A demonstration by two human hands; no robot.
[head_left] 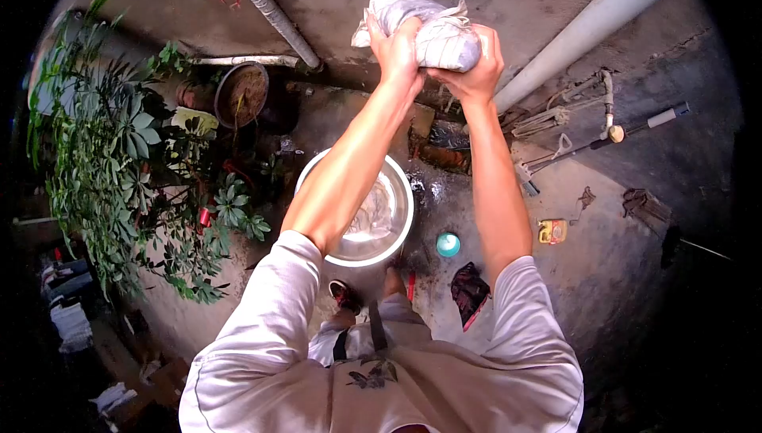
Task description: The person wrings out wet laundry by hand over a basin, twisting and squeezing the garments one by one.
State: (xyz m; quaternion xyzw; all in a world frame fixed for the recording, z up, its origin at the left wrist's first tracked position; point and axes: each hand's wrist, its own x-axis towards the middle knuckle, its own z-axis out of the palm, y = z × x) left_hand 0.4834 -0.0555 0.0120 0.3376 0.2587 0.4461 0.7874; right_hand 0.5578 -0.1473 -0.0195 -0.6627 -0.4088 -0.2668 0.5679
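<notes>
A rolled-up bundle of white and grey cloth (pixel 448 42) is raised at arm's length near the top of the head view. My left hand (pixel 398 50) grips its near side, fingers wrapped round it. On the other end, my right hand (pixel 479 70) is closed round the cloth, with its fingers partly hidden behind the roll. What look like drips hang just under my right hand. Below my left forearm stands a large pale basin (pixel 408 212) with something light-coloured inside, partly covered by the arm.
A turquoise cup-like container (pixel 448 244) and a dark cloth (pixel 470 294) lie on the floor right of the basin. Leafy plants (pixel 135 163) crowd the left. A thick white pipe (pixel 587 24) slants along the wall, near long-handled tools (pixel 611 135) and a yellow jug (pixel 552 231).
</notes>
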